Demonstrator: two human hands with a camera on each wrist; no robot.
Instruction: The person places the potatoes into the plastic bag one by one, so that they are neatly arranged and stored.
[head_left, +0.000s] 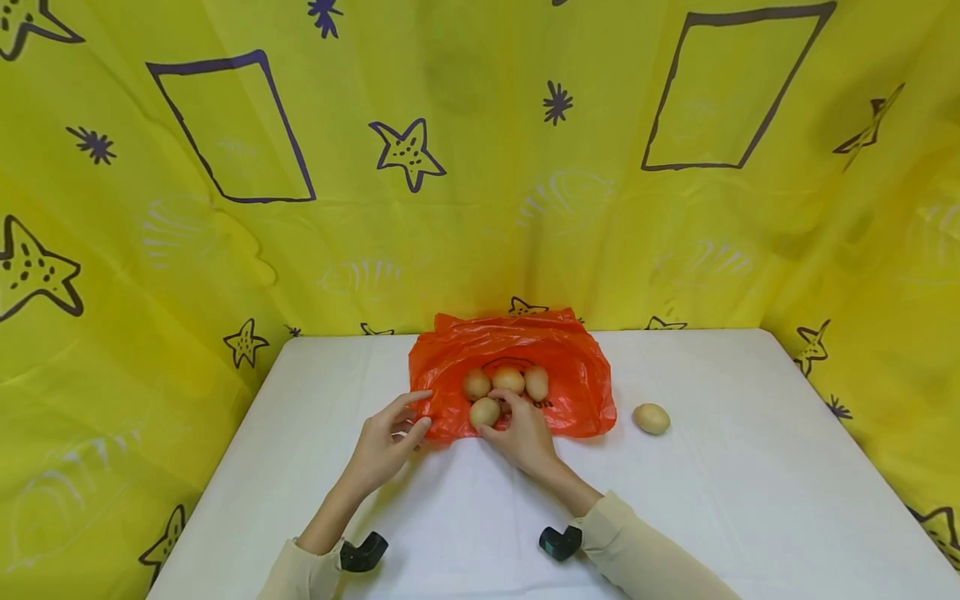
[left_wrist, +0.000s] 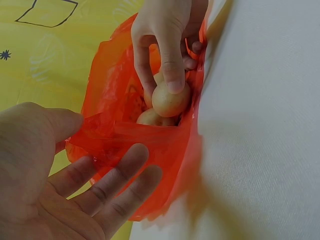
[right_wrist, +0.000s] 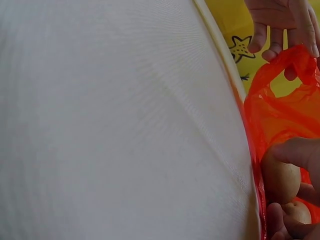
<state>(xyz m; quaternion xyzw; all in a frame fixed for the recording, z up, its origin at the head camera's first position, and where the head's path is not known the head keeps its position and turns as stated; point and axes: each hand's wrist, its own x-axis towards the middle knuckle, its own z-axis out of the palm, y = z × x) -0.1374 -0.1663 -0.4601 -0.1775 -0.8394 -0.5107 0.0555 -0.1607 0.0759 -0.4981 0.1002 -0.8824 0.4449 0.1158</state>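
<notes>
My right hand (head_left: 527, 437) pinches a tan potato (head_left: 484, 413) between thumb and fingers, low at the front of a red plastic bag (head_left: 581, 400). Behind it, three more potatoes (head_left: 508, 381) lie in a row in the bag. In the left wrist view the held potato (left_wrist: 171, 98) overlaps another potato (left_wrist: 150, 117). At the bag's left edge is my left hand (head_left: 382, 446), its fingers spread and thumb apart. In the right wrist view its fingers are right at the bag's handle (right_wrist: 295, 55).
A single potato (head_left: 651, 418) lies on the white table (head_left: 750, 467), to the right of the bag. Yellow cloth (head_left: 480, 242) with drawn stars hangs behind and along both sides of the table.
</notes>
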